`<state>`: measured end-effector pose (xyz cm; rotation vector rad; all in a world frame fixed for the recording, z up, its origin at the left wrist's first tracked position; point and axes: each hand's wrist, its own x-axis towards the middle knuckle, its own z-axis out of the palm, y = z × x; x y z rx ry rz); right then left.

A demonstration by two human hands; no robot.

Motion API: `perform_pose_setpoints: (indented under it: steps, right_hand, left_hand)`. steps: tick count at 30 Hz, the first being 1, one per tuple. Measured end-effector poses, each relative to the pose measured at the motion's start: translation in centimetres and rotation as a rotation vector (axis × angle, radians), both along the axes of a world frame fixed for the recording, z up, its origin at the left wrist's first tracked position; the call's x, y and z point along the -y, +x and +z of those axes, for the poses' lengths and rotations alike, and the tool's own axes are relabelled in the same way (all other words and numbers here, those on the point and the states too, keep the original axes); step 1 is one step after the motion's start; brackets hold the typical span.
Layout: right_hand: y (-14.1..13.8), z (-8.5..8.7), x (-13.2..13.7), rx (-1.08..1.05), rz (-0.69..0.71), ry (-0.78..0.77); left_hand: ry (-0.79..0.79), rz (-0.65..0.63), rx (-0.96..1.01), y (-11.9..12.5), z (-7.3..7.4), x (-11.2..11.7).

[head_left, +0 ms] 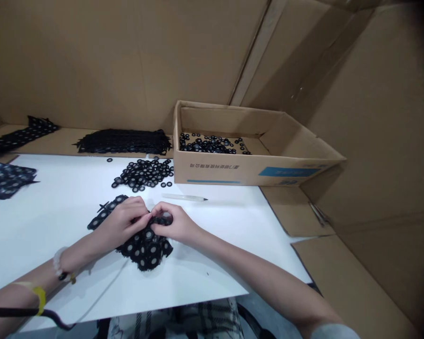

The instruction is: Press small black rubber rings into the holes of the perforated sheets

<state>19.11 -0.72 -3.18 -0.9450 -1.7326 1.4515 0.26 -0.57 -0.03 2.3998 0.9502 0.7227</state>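
A black sheet of rubber-like material dotted with pale round discs (149, 249) lies on the white table under both hands. My left hand (129, 219) rests over its upper middle, fingers bent and closed on the sheet. Close beside it, my right hand (173, 221) pinches the sheet's upper right edge between curled thumb and fingers. The two hands' fingertips nearly meet. What exactly sits between them is too small to make out. Just beyond the hands lies a loose heap of small black rings (144, 173).
A white pen-like tool (184, 197) lies behind my right hand. An open cardboard box (219, 169) holds more black rings. A stack of black strips (123, 142) sits at the back, with dotted sheets (9, 180) at left. Cardboard walls (102, 61) enclose the table.
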Motion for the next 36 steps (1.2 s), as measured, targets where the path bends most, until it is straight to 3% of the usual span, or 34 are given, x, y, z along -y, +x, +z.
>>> perform_pose_setpoints:
  steps: [5, 9, 14, 17, 20, 24, 27, 32, 36]
  right_hand:
    - [-0.1, 0.2, 0.1, -0.018, 0.058, 0.04]
    - [-0.1, -0.3, -0.4, -0.004, 0.085, 0.035]
    - [0.3, -0.5, -0.9, -0.048, 0.11, -0.016]
    - [0.4, -0.2, -1.0, -0.099, 0.162, -0.075]
    - [0.5, 0.0, -1.1, -0.115, 0.166, -0.12]
    - [0.4, 0.1, -1.0, -0.096, 0.158, -0.127]
    - [0.4, 0.1, -0.9, -0.094, 0.157, -0.133]
    - [0.5, 0.1, -1.0, -0.101, 0.169, -0.138]
    - [0.6, 0.0, -1.1, -0.118, 0.153, -0.108]
  left_hand:
    - [0.055, 0.002, 0.002, 0.3, 0.1, 0.3]
    - [-0.047, 0.049, 0.041, 0.4, -0.3, 0.0]
    - [-0.204, 0.296, 0.245, -1.7, 0.7, -1.7]
    - [-0.107, 0.54, 0.264, -3.4, 1.6, -2.9]
    - [0.024, 0.705, 0.081, -4.8, 1.2, -4.2]
    - [0.239, 0.609, -0.17, -6.2, -1.2, -5.8]
    - [0.254, 0.57, -0.263, -6.9, -2.5, -6.6]
    - [0.172, 0.609, -0.256, -7.8, -2.3, -7.1]
    - [0.201, 0.655, -0.196, -7.4, -1.6, -6.8]
